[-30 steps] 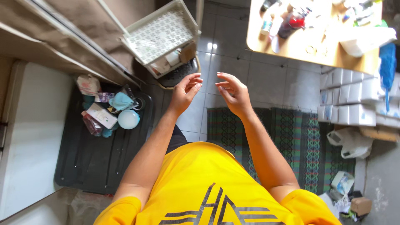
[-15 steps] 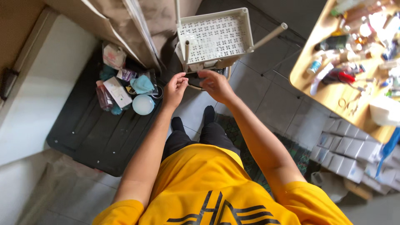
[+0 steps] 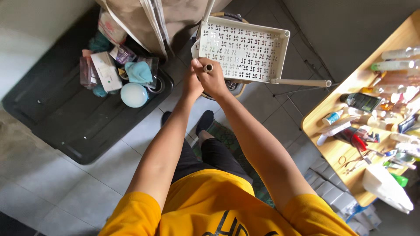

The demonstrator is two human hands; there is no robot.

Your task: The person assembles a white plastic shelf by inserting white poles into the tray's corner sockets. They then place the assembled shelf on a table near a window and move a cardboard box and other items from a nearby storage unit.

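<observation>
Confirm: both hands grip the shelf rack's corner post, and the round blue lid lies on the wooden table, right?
Not quite. Both hands, left hand and right hand, do grip the post, but the head view shows the round blue lid on the black bin lid, not the wooden table.

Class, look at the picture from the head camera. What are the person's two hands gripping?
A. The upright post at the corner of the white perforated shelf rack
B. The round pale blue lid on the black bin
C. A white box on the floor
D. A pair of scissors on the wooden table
A: both the left hand and right hand close around the post at the near corner of the white shelf rack.
</observation>
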